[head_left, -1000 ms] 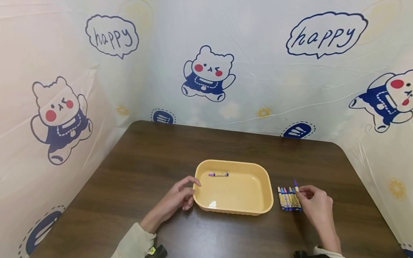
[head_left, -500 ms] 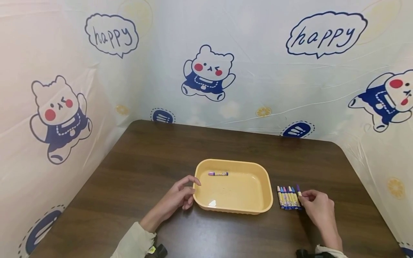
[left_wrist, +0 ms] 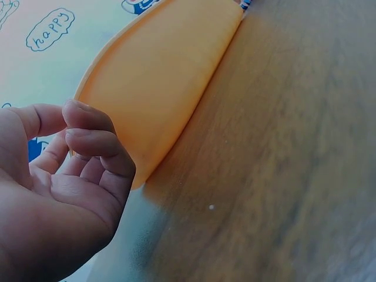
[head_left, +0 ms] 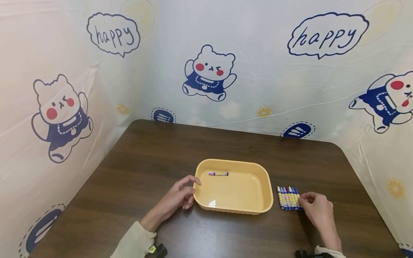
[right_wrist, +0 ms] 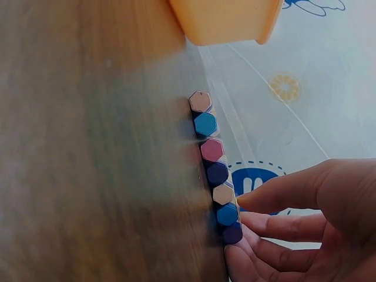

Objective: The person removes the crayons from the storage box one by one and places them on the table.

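A yellow plastic tray (head_left: 232,195) stands mid-table, with one lilac-tipped crayon (head_left: 219,174) lying in its far left part. My left hand (head_left: 176,197) holds the tray's left rim, index finger hooked over the edge and thumb on the outer side. Right of the tray, several crayons (head_left: 286,199) lie side by side in a tight row, tips pointing away from me. At the row's right end my right hand (head_left: 317,210) pinches a dark purple crayon (right_wrist: 233,234), flush with its neighbours. In the right wrist view the thumb is over the row and other fingers press the outer side.
The dark wood table (head_left: 161,150) has a printed cloth curtain (head_left: 258,82) along its back and both sides. The tray's right wall (head_left: 270,193) stands a short gap from the crayon row.
The purple crayon was raised above the row, then came down at its right end and now lies level with the others. My right hand lowered with it; the left hand stayed on the tray.
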The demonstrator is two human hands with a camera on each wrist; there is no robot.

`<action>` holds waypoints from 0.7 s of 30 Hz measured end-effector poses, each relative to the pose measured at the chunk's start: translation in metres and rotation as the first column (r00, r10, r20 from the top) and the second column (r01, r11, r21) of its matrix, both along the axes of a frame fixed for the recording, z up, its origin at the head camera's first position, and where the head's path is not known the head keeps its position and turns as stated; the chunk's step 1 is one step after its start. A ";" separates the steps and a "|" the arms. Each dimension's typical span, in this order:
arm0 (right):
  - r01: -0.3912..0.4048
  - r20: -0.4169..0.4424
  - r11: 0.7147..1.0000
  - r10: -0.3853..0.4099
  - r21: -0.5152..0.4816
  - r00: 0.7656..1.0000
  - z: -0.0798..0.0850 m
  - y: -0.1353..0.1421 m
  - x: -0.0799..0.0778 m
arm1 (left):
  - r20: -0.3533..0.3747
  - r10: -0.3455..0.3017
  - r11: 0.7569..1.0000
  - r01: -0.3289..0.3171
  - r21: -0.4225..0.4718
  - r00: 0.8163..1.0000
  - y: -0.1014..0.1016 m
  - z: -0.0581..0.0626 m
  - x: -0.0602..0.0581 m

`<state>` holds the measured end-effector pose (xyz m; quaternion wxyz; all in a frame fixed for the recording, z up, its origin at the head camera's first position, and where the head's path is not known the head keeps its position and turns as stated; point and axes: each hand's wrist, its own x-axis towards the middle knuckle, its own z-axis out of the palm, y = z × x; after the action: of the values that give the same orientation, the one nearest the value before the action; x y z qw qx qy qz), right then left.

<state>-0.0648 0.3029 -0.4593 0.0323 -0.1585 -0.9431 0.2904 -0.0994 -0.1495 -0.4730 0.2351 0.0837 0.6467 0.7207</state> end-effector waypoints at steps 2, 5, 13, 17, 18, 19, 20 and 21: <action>-0.009 0.006 1.000 0.009 -0.003 1.000 0.001 0.000 0.000 | 0.000 0.000 1.000 0.000 0.000 1.000 0.000 0.000 0.000; -0.019 0.012 1.000 0.019 -0.005 1.000 0.001 0.001 0.000 | 0.002 0.001 1.000 -0.001 -0.001 1.000 0.000 0.000 0.000; -0.023 0.004 1.000 0.023 0.002 1.000 0.002 0.000 0.002 | 0.001 -0.002 1.000 0.002 -0.002 1.000 0.000 0.000 0.000; -0.019 0.000 1.000 0.019 -0.003 1.000 0.005 -0.001 0.002 | -0.004 0.002 1.000 -0.002 -0.008 1.000 0.000 0.000 0.000; -0.017 -0.001 1.000 0.017 -0.003 1.000 0.005 -0.002 0.003 | -0.004 0.001 1.000 -0.001 -0.009 1.000 0.000 0.000 0.000; -0.015 -0.003 1.000 0.015 -0.002 1.000 0.006 -0.002 0.003 | -0.002 0.001 1.000 -0.001 -0.010 1.000 0.000 0.000 0.000; -0.013 -0.005 1.000 0.013 -0.001 1.000 0.006 -0.003 0.003 | -0.003 0.000 1.000 0.000 -0.011 1.000 0.000 0.000 0.000; -0.011 -0.007 1.000 0.011 0.000 1.000 0.007 -0.004 0.003 | -0.003 0.000 1.000 0.000 -0.012 1.000 0.000 0.000 0.000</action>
<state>-0.0616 0.2990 -0.4527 0.0339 -0.1525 -0.9438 0.2912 -0.0992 -0.1498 -0.4730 0.2346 0.0834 0.6514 0.7167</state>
